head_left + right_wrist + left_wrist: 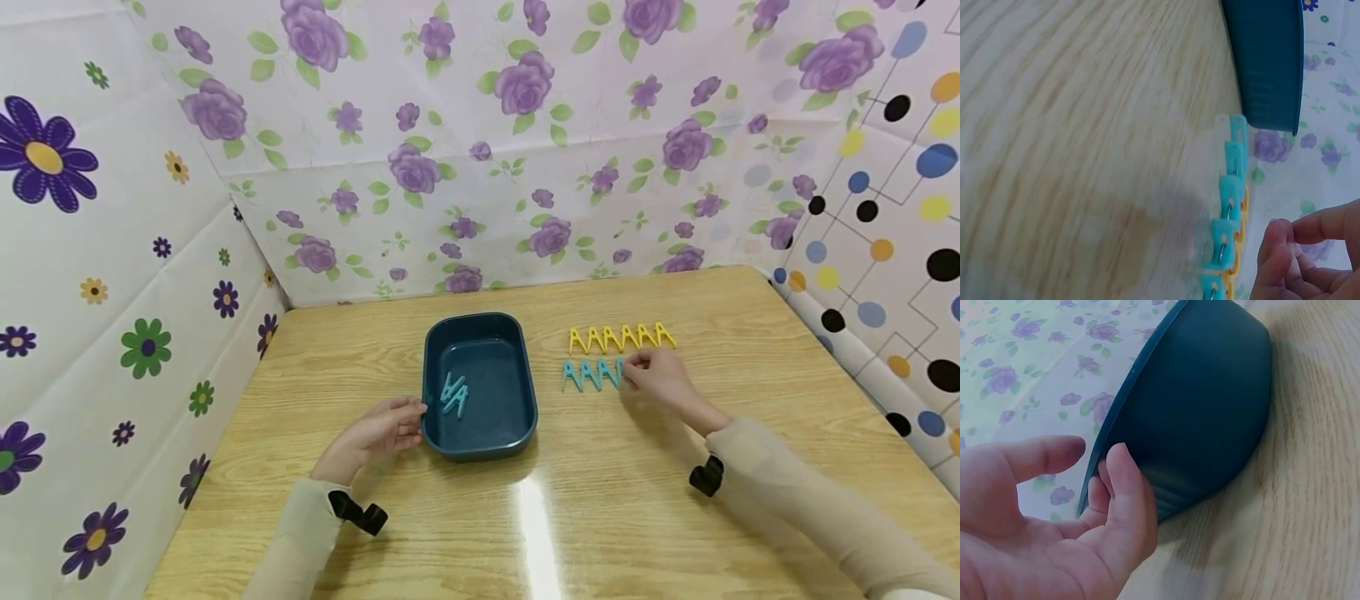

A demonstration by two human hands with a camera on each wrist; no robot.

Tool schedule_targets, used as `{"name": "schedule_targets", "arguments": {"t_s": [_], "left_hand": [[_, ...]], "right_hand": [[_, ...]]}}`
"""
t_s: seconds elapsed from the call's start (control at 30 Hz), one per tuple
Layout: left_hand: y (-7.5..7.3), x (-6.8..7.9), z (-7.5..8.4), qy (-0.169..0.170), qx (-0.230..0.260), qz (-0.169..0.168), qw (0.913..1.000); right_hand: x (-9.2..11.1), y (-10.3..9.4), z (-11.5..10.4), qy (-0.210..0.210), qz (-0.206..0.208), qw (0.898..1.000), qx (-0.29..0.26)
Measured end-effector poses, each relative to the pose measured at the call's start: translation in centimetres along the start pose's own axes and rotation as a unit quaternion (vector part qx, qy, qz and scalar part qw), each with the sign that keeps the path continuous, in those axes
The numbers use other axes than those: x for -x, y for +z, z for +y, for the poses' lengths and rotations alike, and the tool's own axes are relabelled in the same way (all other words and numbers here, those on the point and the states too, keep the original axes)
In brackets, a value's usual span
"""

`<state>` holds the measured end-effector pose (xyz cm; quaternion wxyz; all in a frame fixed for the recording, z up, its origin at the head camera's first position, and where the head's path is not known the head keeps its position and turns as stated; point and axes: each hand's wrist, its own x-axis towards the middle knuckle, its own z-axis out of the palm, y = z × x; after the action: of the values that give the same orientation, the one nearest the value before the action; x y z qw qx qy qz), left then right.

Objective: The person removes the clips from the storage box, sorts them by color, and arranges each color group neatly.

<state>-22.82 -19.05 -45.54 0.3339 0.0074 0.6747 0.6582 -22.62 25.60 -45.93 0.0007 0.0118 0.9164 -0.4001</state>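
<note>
A dark blue rectangular tray point(483, 454) stands on the wooden table with two light-blue clothespins point(454, 395) in it. At its left side is my left hand point(386, 429), fingers against the outer wall just under the rim; in the left wrist view the thumb point(1063, 455) stands apart from the rim. To the tray's right runs a row of several light-blue clothespins point(589, 375). My right hand point(660, 379) is at the row's right end, thumb and fingertips together. In the right wrist view a gap separates these fingertips point(1279, 234) from the clothespins, and nothing shows between them.
A row of several yellow clothespins point(621, 337) lies just behind the light-blue row. Flower-patterned sheeting point(480, 167) rises behind the table point(360, 342), with a dotted sheet point(885, 250) on the right. Each wrist wears a black camera band point(707, 476).
</note>
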Motion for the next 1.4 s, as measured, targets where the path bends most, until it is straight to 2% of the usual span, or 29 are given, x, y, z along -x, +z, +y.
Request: {"name": "schedule_targets", "arguments": {"t_s": [0.23,0.77,1.0,1.07,1.17,1.27,1.3,1.4], "left_hand": [[0.4,-0.1,0.5,-0.002,0.012,0.021,0.9997],[0.6,-0.4,0.4,-0.004,0.019,0.047,0.9987],[0.5,-0.4,0.2,0.008,0.017,0.042,0.9989],[0.4,-0.2,0.2,0.019,0.023,0.025,0.9993],[0.5,0.0,0.4,0.026,0.025,0.014,0.9992],[0.6,0.0,0.4,0.017,0.023,0.028,0.9992],[0.7,0.0,0.4,0.010,0.019,0.041,0.9989],[0.8,-0.2,0.5,0.000,0.018,0.054,0.9984]], "right_hand": [[-0.3,1.1,-1.5,-0.028,-0.006,0.999,-0.018],[-1.3,3.8,-4.8,-0.059,-0.034,0.996,-0.058],[-1.4,4.7,-5.7,-0.078,-0.056,0.992,-0.084],[-1.4,5.0,-6.0,-0.091,-0.049,0.991,-0.079],[-1.3,5.5,-6.7,-0.126,-0.027,0.991,-0.043],[-1.3,6.0,-7.4,-0.183,-0.003,0.983,-0.005],[-1.3,6.1,-7.7,-0.202,0.005,0.979,0.007],[-1.4,6.5,-8.4,-0.243,0.011,0.970,0.018]]}}
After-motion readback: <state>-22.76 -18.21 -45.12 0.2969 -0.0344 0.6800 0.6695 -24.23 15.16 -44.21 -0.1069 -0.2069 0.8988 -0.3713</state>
